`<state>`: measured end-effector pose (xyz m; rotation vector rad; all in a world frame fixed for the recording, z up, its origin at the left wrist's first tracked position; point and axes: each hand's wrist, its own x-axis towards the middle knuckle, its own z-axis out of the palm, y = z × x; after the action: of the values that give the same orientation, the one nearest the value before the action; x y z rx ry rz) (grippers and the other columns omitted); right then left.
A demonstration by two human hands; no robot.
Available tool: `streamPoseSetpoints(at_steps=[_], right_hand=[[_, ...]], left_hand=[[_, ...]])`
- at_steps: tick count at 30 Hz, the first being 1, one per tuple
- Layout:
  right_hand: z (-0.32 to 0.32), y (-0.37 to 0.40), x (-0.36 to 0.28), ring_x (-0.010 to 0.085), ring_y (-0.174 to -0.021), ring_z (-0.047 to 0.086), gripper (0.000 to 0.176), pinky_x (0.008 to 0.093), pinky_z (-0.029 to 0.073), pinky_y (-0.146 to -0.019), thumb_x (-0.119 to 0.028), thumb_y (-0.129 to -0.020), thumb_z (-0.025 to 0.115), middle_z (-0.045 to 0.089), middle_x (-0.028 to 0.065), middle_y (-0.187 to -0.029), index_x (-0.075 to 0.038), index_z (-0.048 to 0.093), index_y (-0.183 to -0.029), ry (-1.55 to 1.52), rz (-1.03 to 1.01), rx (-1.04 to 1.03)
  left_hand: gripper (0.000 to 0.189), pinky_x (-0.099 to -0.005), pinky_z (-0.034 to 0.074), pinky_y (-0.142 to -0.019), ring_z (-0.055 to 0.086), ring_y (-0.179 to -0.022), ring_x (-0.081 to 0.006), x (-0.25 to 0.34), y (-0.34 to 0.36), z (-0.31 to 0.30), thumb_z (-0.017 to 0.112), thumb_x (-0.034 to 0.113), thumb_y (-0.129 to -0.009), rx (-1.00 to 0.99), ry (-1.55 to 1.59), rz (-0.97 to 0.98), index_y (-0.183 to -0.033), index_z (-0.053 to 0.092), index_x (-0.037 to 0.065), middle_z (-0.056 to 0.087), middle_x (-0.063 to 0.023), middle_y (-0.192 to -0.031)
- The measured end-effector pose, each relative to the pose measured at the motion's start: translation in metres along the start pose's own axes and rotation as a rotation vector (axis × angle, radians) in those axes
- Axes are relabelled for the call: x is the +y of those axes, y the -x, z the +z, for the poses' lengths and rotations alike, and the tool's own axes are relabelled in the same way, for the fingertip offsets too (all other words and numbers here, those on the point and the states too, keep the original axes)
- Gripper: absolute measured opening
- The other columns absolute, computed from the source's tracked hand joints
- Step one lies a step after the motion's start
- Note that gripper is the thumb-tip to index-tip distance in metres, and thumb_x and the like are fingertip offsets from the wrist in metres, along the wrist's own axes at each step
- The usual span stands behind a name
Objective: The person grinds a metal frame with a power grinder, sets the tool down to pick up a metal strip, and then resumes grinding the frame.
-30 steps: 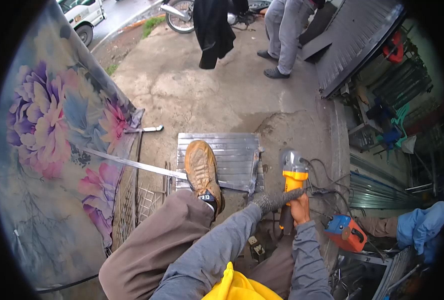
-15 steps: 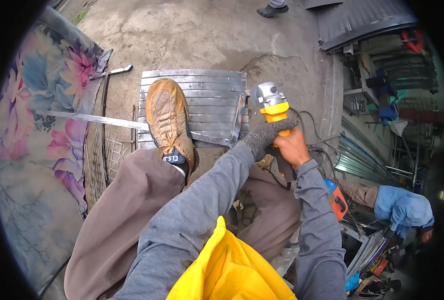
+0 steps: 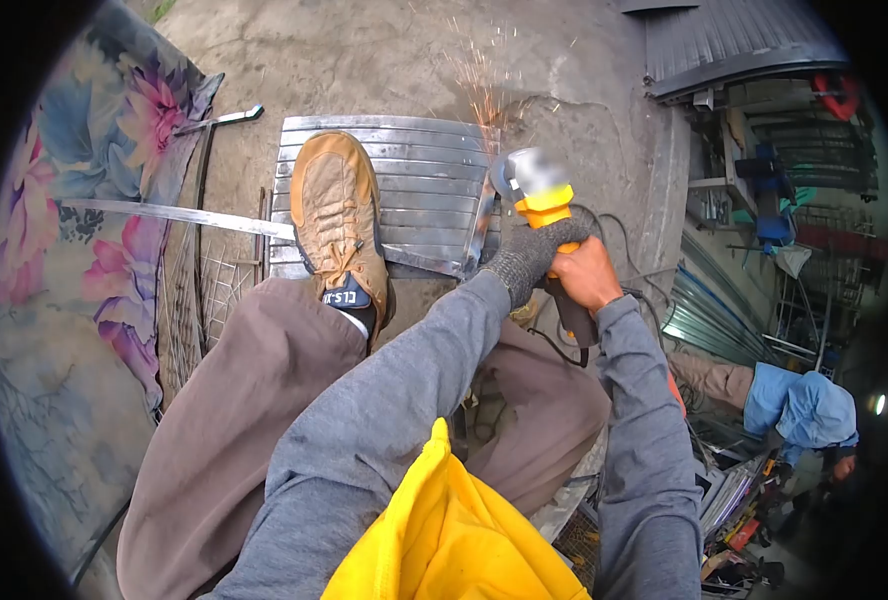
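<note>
1. Yellow at the collar and grey at the head, the angle grinder (image 3: 539, 200) sits at the right edge of the ribbed metal panel (image 3: 414, 170), which lies flat on the concrete ground (image 3: 364, 60). Its head is blurred in the head view.
2. Both hands are clamped on the tool. The left hand (image 3: 526, 258), in a grey knit glove, wraps the body just behind the yellow collar. The bare right hand (image 3: 586, 275) grips the dark rear handle, and the two hands touch one another.
3. A tan boot (image 3: 337, 215) is planted on the panel's left half. It also lies across a flat metal strip (image 3: 164, 215) that runs from the floral cloth (image 3: 64, 180) over to the panel's near right corner.
4. We judge the grinding to be under way. Sparks (image 3: 479, 85) spray away from the person past the panel's far right corner, so the disc appears to be biting metal. We cannot tell how deep it has gone or how much of the edge is left, because the tool and hands hide that spot. We see no piece lying loose.
5. The grinder's long axis runs from the rear handle, near the person's knee, forward to the head. It points away from the body and leans slightly left toward the panel. The disc seems to stand edge-on along the panel's right edge.
6. A co-worker in a blue top (image 3: 799, 405) crouches low on the right, well apart, among stacked metal.
</note>
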<state>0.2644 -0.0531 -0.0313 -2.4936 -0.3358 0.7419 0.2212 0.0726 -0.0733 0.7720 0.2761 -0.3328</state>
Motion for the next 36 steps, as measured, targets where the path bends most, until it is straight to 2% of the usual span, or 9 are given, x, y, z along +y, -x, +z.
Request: streamPoseSetpoints(at_steps=[6,19,25,27,29,31,32,34,36], right_hand=[[0.003,-0.007,-0.006,0.0390,-0.091,0.067,0.036,0.0401,0.052,-0.076,-0.026,-0.069,0.068,0.069,0.0237,-0.093,0.001,0.068,-0.094,-0.096,0.054,0.085],[-0.004,-0.015,-0.022,0.0364,-0.086,0.068,0.035,0.0398,0.052,-0.074,-0.026,-0.068,0.068,0.070,0.0208,-0.090,0.001,0.069,-0.091,-0.049,0.055,0.075],[-0.011,-0.006,-0.036,0.0341,-0.088,0.069,0.043,0.0386,0.053,-0.075,-0.032,-0.069,0.071,0.071,0.0201,-0.090,0.001,0.069,-0.095,0.001,0.086,-0.001],[-0.010,-0.003,-0.047,0.0331,-0.089,0.070,0.046,0.0385,0.053,-0.076,-0.035,-0.069,0.073,0.071,0.0201,-0.091,0.001,0.069,-0.097,-0.073,0.130,0.028],[-0.003,-0.013,-0.036,0.0325,-0.092,0.069,0.046,0.0388,0.053,-0.078,-0.034,-0.069,0.073,0.071,0.0203,-0.093,0.001,0.069,-0.098,-0.003,0.153,0.101],[0.000,-0.014,-0.033,0.0202,-0.078,0.067,0.035,0.0349,0.052,-0.070,-0.022,-0.072,0.072,0.071,0.0125,-0.086,0.004,0.067,-0.094,-0.037,0.138,0.132],[-0.002,-0.012,-0.031,0.0202,-0.078,0.067,0.035,0.0349,0.052,-0.070,-0.022,-0.072,0.072,0.071,0.0125,-0.086,0.004,0.067,-0.094,-0.031,0.135,0.136],[-0.007,-0.011,-0.026,0.0325,-0.091,0.069,0.044,0.0390,0.052,-0.078,-0.031,-0.070,0.072,0.071,0.0203,-0.093,0.001,0.069,-0.099,-0.066,0.136,0.005],[0.001,-0.015,-0.010,0.0323,-0.090,0.069,0.043,0.0388,0.052,-0.077,-0.031,-0.070,0.071,0.071,0.0201,-0.092,0.001,0.069,-0.098,-0.126,0.134,-0.014]], left_hand=[[0.060,-0.0375,0.054,-0.068,0.065,-0.084,-0.0226,0.002,-0.014,0.001,0.079,0.045,-0.073,0.090,0.031,-0.121,-0.115,0.063,0.006,0.066,-0.0113,-0.100],[0.047,-0.0383,0.054,-0.064,0.065,-0.081,-0.0222,0.020,-0.011,0.001,0.076,0.038,-0.077,0.062,0.132,-0.188,-0.114,0.064,0.011,0.066,-0.0093,-0.100],[0.046,-0.0381,0.053,-0.063,0.064,-0.083,-0.0217,0.011,-0.007,-0.005,0.074,0.039,-0.079,-0.018,0.037,-0.035,-0.116,0.065,0.014,0.066,-0.0079,-0.101],[0.036,-0.0378,0.056,-0.077,0.064,-0.099,-0.0202,0.025,-0.002,-0.003,0.062,0.033,-0.091,0.037,0.041,-0.194,-0.120,0.063,0.012,0.064,-0.0084,-0.112],[0.037,-0.0384,0.056,-0.076,0.064,-0.098,-0.0198,0.032,-0.004,-0.006,0.065,0.034,-0.089,0.014,0.023,-0.160,-0.118,0.063,0.013,0.065,-0.0080,-0.111],[0.036,-0.0393,0.056,-0.076,0.065,-0.096,-0.0208,0.036,-0.005,-0.004,0.067,0.034,-0.088,0.021,0.076,-0.266,-0.117,0.063,0.014,0.064,-0.0081,-0.111],[0.045,-0.0346,0.051,-0.058,0.063,-0.082,-0.0202,0.031,-0.005,-0.001,0.072,0.046,-0.078,0.058,0.063,-0.220,-0.110,0.066,0.016,0.066,-0.0058,-0.099],[0.046,-0.0348,0.051,-0.059,0.063,-0.082,-0.0208,0.021,-0.006,0.001,0.073,0.048,-0.078,0.064,0.052,-0.162,-0.111,0.066,0.016,0.066,-0.0062,-0.099],[0.050,-0.0353,0.052,-0.060,0.064,-0.084,-0.0220,0.008,-0.010,-0.007,0.073,0.048,-0.077,0.019,-0.037,-0.102,-0.113,0.065,0.015,0.066,-0.0079,-0.100]])
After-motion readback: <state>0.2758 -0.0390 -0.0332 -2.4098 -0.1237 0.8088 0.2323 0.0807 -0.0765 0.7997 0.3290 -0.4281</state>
